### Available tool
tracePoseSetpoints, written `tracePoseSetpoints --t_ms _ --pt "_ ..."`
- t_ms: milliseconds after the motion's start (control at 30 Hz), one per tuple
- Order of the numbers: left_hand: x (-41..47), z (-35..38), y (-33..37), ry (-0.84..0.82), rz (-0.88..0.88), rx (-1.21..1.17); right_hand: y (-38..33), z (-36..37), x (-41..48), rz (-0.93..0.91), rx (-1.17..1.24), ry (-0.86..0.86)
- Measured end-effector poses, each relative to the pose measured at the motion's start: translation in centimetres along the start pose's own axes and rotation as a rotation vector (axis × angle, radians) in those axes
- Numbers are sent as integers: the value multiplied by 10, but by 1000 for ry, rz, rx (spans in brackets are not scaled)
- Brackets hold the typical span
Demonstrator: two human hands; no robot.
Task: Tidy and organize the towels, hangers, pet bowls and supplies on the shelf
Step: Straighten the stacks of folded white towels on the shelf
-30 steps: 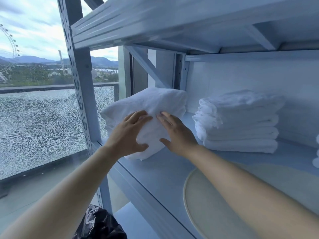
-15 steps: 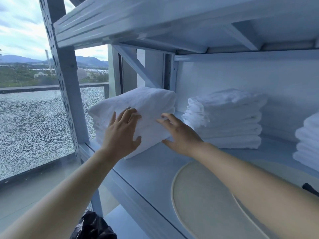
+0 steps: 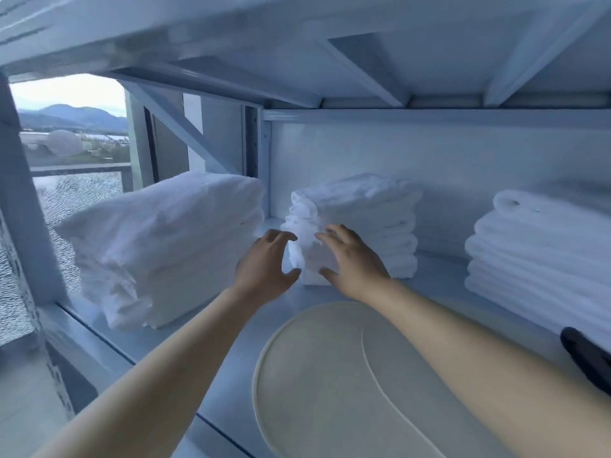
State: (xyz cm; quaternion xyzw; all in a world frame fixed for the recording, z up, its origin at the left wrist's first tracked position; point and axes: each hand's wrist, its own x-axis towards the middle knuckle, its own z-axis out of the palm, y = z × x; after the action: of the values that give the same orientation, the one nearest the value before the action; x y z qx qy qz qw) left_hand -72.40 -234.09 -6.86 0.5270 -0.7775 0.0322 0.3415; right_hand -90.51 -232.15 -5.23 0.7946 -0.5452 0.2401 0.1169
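The left hand [image 3: 264, 264] and right hand [image 3: 352, 262] have quit the left stack [image 3: 165, 246], empty, fingers spread. They reach for the middle stack [image 3: 370, 213], likely next.

Having let go of the left towel pile [image 3: 158, 246], the left hand [image 3: 264, 266] and right hand [image 3: 350, 259] now sit with fingers spread at the front corner of the middle towel pile [image 3: 370, 209], as the view swings right.
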Motion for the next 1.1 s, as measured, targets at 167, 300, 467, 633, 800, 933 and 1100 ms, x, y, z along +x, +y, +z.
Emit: tracePoseSetpoints --t_ms 167,300,467,633,800,933,1100 --pt "13 39 14 -31 -106 -88 11 3 -4 4 -53 -5" --pt "12 53 15 -1 -142 -165 17 7 2 34 -71 2" --pt "14 52 3 -31 -136 -205 19 15 11 16 -134 54" --pt "14 54 -11 -132 -61 -349 21 31 10 23 -75 124" --pt "17 54 -12 -164 -46 -425 23 39 1 22 -36 145" --pt "18 52 -7 -203 -107 -587 25 38 -3 17 -55 156" --pt "16 52 2 -278 17 -560 35 30 -6 42 -96 209"
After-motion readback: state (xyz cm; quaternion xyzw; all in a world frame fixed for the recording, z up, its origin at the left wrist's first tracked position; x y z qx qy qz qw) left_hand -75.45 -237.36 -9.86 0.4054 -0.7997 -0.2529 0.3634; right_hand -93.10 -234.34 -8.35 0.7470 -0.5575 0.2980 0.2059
